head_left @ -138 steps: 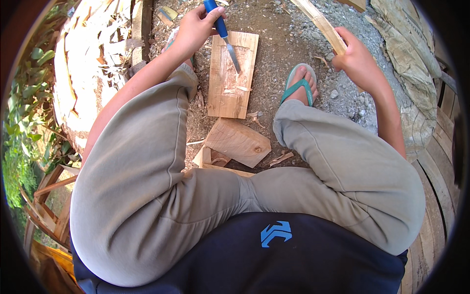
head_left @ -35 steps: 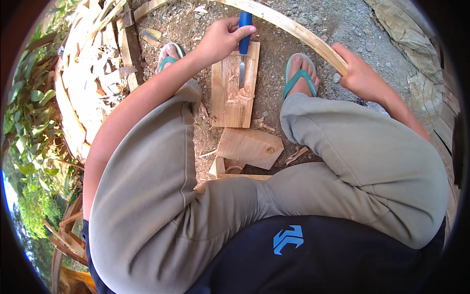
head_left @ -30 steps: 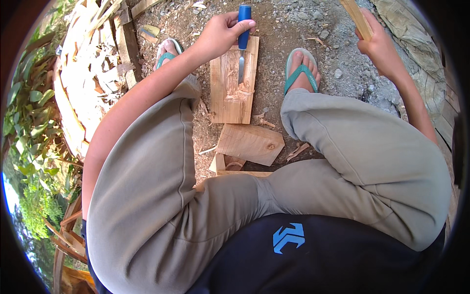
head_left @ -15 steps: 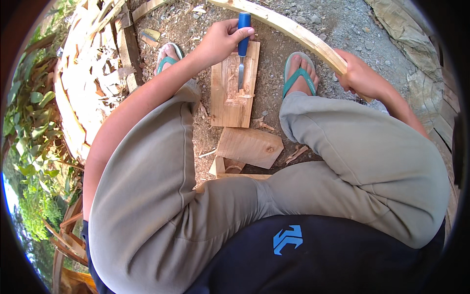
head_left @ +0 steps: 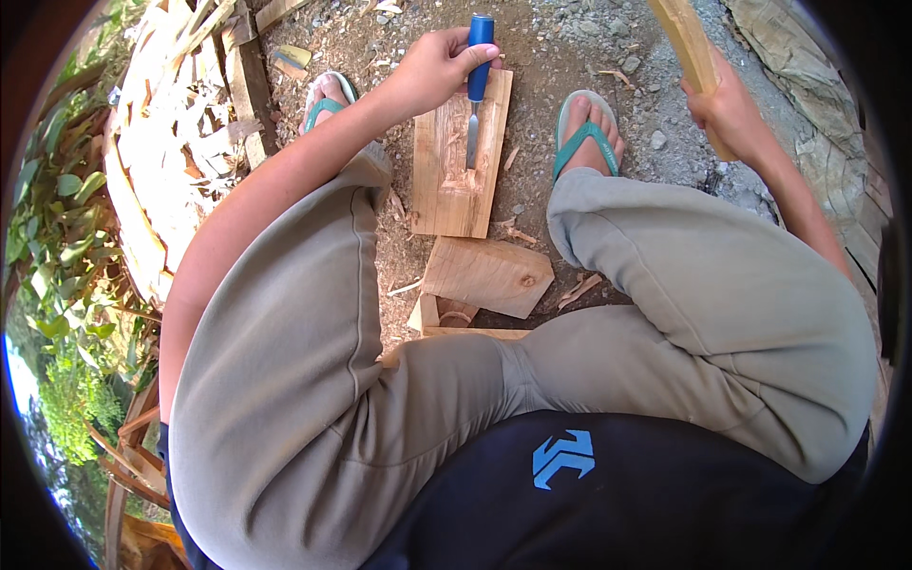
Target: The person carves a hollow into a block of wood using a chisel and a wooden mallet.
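Note:
A blue-handled chisel (head_left: 481, 59) stands in the grip of my left hand (head_left: 445, 68), its metal blade pointing back toward me. The blade tip meets a hollowed recess in a wooden block (head_left: 446, 209) on the ground between my feet. At the far right, my right hand (head_left: 727, 109) is closed around a long pale wooden stick (head_left: 689, 43), raised clear of the block. The stick's far end runs out of the picture at the top.
Nearer to me, a second wooden piece (head_left: 486, 275) rests against the block over other offcuts (head_left: 454, 313). Wood scraps (head_left: 180, 142) are heaped at the left. My sandalled feet (head_left: 586, 138) flank the block; crumpled sheeting (head_left: 798, 76) lies at the far right.
My right hand has moved up and to the right, swinging the stick away from the chisel, more upright in view. The left hand keeps the chisel in the recess.

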The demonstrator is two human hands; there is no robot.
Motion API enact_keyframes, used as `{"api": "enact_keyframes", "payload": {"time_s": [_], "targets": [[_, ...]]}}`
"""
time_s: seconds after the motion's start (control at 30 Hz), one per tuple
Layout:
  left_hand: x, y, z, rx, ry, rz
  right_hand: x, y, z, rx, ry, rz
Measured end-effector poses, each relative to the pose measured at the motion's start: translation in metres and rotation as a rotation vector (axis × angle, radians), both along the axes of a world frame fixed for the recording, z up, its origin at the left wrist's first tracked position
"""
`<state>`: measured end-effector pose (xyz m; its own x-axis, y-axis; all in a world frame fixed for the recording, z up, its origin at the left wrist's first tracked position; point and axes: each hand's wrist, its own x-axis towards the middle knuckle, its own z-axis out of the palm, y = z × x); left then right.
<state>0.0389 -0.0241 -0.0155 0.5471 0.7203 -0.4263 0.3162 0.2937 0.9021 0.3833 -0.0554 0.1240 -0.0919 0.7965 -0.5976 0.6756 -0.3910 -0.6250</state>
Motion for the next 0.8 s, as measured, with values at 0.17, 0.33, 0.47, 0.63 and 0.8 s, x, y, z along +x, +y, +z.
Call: {"api": "enact_keyframes", "payload": {"time_s": [0.17, 0.33, 0.47, 0.63, 0.8], "targets": [[0.003, -0.004, -0.001, 0.043, -0.014, 0.041, 0.000, -0.018, -0.004, -0.148, -0.070, 0.247], [0.000, -0.008, 0.005, -0.004, -0.046, 0.093, 0.001, -0.015, 0.008, -0.001, -0.039, 0.112], [-0.007, -0.031, 0.000, -0.174, 0.178, -0.207, 0.023, -0.024, -0.014, 0.071, -0.142, 0.554], [-0.026, -0.022, 0.019, -0.066, -0.002, -0.192, 0.033, -0.005, 0.000, -0.020, 0.025, 0.256], [-0.028, 0.003, 0.050, -0.059, -0.204, 0.076, 0.022, 0.008, -0.003, -0.003, 0.213, -0.096]]}}
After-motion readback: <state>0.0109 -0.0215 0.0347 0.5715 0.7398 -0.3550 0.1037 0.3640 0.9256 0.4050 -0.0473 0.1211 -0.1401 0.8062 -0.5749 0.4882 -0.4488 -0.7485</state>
